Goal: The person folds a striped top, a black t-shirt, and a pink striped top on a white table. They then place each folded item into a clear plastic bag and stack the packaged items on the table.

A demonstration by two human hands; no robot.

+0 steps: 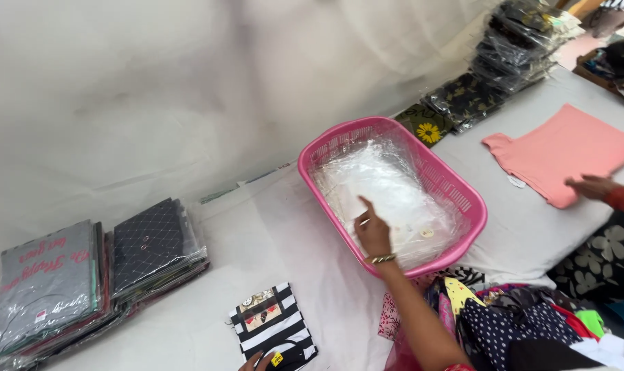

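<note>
My right hand (372,235) reaches into a pink plastic basket (463,199) on the white-covered table. Its thumb and fingers pinch the top sheet of a pile of clear plastic bags (384,182) that fills the basket. A gold bangle sits on that wrist. Only the fingertips of my left hand (255,361) show at the bottom edge. They rest on the near end of a folded black-and-white striped garment (274,330) with a small yellow tag. Whether they grip it is hidden.
Stacks of bagged folded garments (85,282) lie at the left, and more bagged ones (494,75) at the far right. Another person's hand (590,187) presses a flat pink garment (563,151). A heap of loose coloured clothes (518,323) lies at the bottom right.
</note>
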